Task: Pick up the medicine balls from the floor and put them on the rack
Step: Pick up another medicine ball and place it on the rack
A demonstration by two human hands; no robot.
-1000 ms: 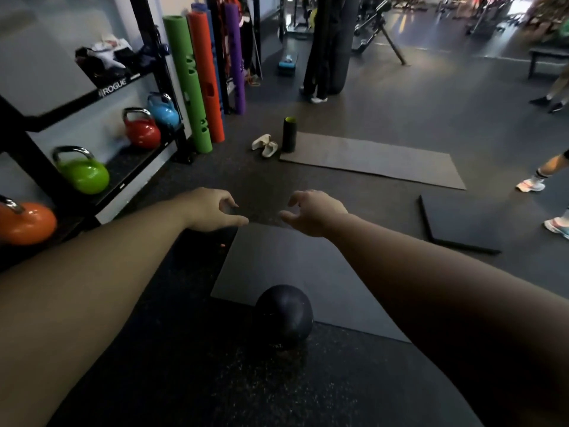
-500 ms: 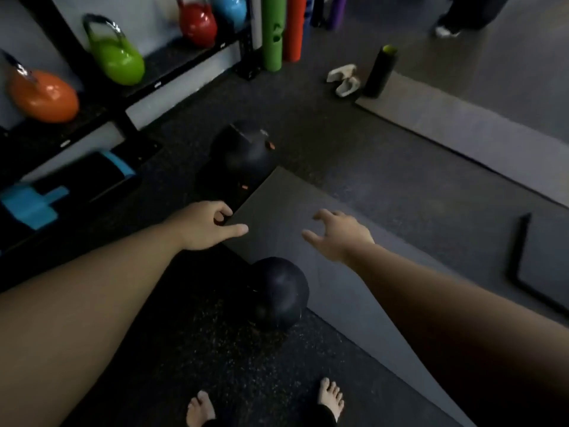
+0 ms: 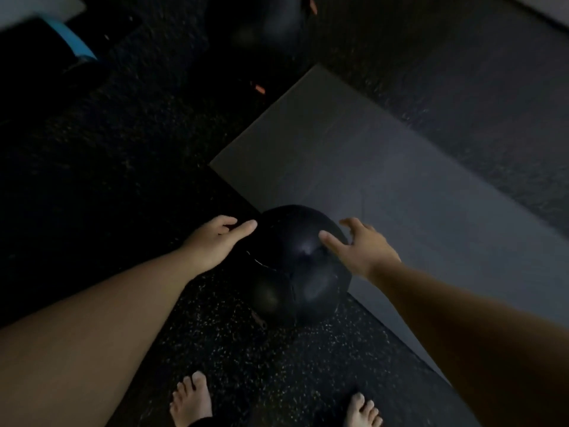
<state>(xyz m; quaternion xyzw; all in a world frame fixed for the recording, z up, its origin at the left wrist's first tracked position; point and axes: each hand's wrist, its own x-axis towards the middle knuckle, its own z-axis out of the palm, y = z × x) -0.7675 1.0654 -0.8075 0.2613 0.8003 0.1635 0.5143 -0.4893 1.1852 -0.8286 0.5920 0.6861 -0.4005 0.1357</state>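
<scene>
We see a black medicine ball (image 3: 295, 260) between our fingers (image 3: 246, 226), a grey mat (image 3: 369, 167) beyond them, and a black, pale-speckled floor (image 3: 246, 359) below.

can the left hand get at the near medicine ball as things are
Probably yes. The left hand is open at the left side of the near medicine ball, with nothing between them. The right hand is open at the opposite side. Whether either touches the ball is unclear.

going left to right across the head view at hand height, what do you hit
left hand → round black medicine ball with seamed panels → right hand
</scene>
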